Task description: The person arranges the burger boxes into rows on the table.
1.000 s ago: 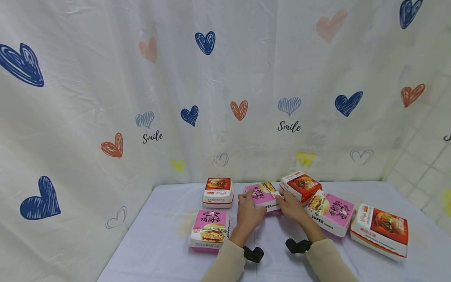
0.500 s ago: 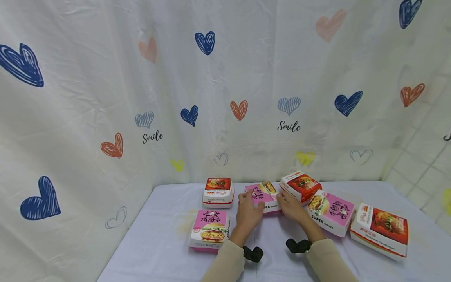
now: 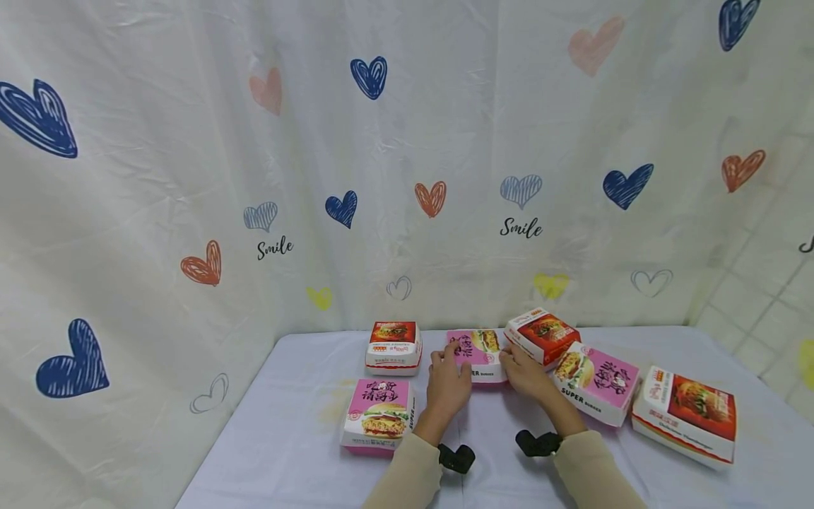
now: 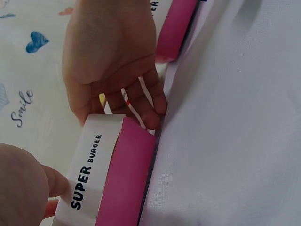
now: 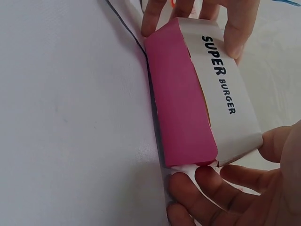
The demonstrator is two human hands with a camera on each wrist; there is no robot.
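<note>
In the head view a pink-and-white burger box (image 3: 481,344) lies near the table's far edge, between both hands. My left hand (image 3: 447,387) grips its left end; in the right wrist view, that hand's fingers and thumb (image 5: 235,33) lie on either side of this end. My right hand (image 3: 526,375) holds the opposite end, its fingers curled beside the wall and its thumb at the corner, plain in the right wrist view. "SUPER BURGER" is printed on the white front flap (image 4: 89,169). A pink lower wall (image 5: 181,103) shows beneath it. The box's back is hidden.
Left of the hands stand a red-and-white burger box (image 3: 394,348) and a pink one (image 3: 379,413). On the right are a red box (image 3: 543,336), a pink box (image 3: 596,382) and a larger-looking red box (image 3: 685,417). A heart-print curtain (image 3: 458,268) hangs behind the white-covered table (image 3: 280,438).
The held burger box has turned slightly, from slanted to nearly square with the table's far edge, and shifted a little right. My left thumb has moved left along its front.
</note>
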